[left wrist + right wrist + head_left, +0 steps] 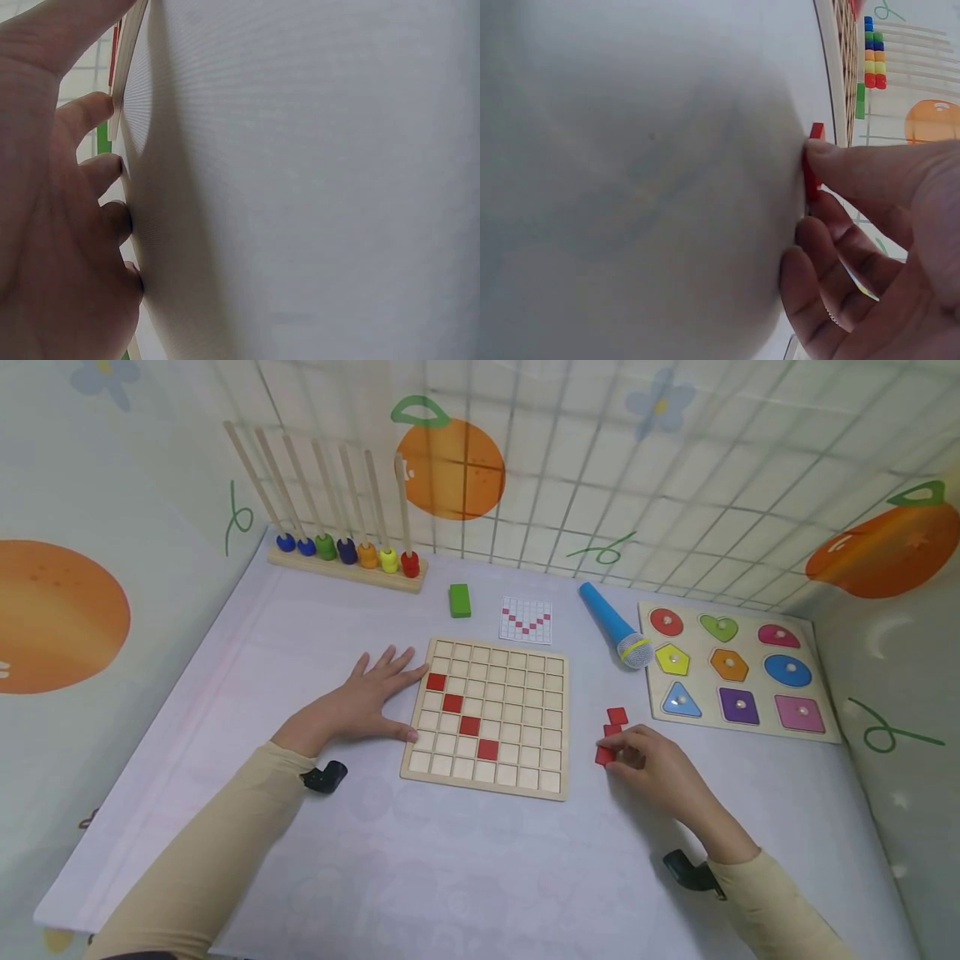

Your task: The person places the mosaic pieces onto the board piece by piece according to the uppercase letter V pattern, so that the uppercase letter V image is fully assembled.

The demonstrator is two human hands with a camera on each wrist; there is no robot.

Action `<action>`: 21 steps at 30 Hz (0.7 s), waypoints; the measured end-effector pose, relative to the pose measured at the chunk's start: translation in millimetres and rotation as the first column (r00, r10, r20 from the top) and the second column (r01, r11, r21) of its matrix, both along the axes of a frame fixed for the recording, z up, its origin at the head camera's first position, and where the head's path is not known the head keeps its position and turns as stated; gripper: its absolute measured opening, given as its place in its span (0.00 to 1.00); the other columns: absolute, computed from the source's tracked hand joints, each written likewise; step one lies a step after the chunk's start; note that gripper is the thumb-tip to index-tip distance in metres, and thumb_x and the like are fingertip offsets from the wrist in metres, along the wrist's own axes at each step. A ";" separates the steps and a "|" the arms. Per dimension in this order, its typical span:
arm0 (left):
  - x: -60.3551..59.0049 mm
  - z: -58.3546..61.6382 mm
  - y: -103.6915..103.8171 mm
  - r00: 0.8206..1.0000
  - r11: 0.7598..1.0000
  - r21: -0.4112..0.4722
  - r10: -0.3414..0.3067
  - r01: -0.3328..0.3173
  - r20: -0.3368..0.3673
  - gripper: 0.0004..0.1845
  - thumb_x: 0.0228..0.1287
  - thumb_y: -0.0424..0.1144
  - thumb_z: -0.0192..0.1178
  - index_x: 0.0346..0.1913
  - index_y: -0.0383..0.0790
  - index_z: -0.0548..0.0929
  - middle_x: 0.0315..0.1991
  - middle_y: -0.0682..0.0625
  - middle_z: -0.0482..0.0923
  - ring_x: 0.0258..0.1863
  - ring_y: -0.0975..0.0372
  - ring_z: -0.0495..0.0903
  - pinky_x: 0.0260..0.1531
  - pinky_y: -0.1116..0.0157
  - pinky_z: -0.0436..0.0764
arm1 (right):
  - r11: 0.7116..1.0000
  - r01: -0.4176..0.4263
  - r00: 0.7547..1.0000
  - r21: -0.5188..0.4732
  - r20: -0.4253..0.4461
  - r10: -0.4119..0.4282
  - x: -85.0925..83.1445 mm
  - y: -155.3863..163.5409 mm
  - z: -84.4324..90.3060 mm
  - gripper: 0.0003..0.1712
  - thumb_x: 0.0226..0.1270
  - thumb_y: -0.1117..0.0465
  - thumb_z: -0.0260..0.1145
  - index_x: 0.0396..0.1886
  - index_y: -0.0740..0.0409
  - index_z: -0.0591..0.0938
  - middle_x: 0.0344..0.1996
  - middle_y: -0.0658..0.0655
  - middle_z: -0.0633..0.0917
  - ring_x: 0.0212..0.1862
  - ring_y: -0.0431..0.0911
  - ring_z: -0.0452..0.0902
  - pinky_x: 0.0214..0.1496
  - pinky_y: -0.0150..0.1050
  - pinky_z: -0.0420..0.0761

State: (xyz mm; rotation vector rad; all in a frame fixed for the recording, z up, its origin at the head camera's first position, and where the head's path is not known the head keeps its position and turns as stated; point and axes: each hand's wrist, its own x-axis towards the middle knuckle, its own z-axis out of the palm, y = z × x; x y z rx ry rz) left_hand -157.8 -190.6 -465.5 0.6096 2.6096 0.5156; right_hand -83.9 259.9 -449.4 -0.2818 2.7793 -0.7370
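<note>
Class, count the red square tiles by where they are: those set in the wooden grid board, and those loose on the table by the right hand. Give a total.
In the grid board: 4 red tiles
Loose tiles by the right hand: 3
Total: 7

Two bare hands, long beige sleeves

The left hand (360, 697) and right hand (660, 768) are ungloved and ringless. Snug beige sleeves (225, 852) run to the wrists, where each arm carries a small black camera (324, 775) strapped on its underside.
</note>
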 end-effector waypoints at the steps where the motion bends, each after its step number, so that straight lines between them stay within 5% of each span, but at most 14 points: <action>1: 0.1 0.1 0.0 1.000 1.000 0.000 -0.001 0.001 -0.001 0.62 0.49 0.73 0.69 0.83 0.56 0.51 0.84 0.49 0.34 0.81 0.51 0.26 0.76 0.46 0.25 | 1.000 0.001 1.000 -0.001 0.002 -0.001 -0.4 0.0 -0.3 0.19 0.62 0.63 0.76 0.54 0.53 0.88 0.41 0.53 0.81 0.42 0.48 0.75 0.41 0.38 0.82; 21: 0.2 0.7 -0.2 1.000 1.000 0.005 -0.003 0.003 0.002 0.62 0.50 0.72 0.69 0.83 0.56 0.51 0.84 0.49 0.34 0.81 0.51 0.26 0.76 0.45 0.25 | 0.999 -0.021 0.999 -0.037 0.029 0.022 -0.3 -4.2 -0.1 0.18 0.62 0.62 0.76 0.49 0.47 0.81 0.40 0.49 0.86 0.41 0.46 0.80 0.44 0.37 0.83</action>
